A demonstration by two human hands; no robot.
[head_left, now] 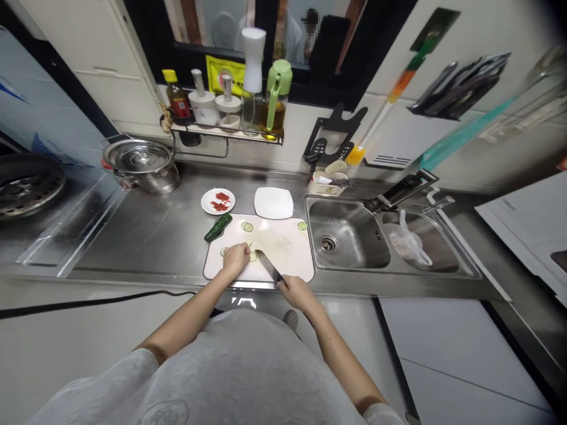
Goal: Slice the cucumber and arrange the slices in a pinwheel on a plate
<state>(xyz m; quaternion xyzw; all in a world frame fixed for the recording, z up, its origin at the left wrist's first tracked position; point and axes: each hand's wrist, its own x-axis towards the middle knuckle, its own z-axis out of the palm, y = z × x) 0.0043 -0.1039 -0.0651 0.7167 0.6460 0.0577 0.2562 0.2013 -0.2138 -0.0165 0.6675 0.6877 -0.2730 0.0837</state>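
Note:
My right hand (pixel 295 290) is wrapped round the handle of a kitchen knife (pixel 269 267). Its dark blade lies low over the white cutting board (pixel 287 260), tip pointing up and left. On the board's left half rests my left hand (pixel 236 260), fingers curled together; whatever they hold, if anything, is hidden. A thin cucumber slice (pixel 253 257) lies between its fingertips and the knife tip. More cucumber slices (pixel 248 227) sit farther back, and a cucumber end piece (pixel 302 226) is at the far right corner. A dark green cucumber (pixel 218 228) lies across the board's left edge.
Behind the board stand a plate of chopped red pieces (pixel 214 209) and a white square plate (pixel 273 202). A double sink (pixel 349 203) is on the right, with a plastic bag (pixel 407 242) in its far basin. A lidded steel pot (pixel 163 180) stands left, beneath a bottle rack (pixel 230 131).

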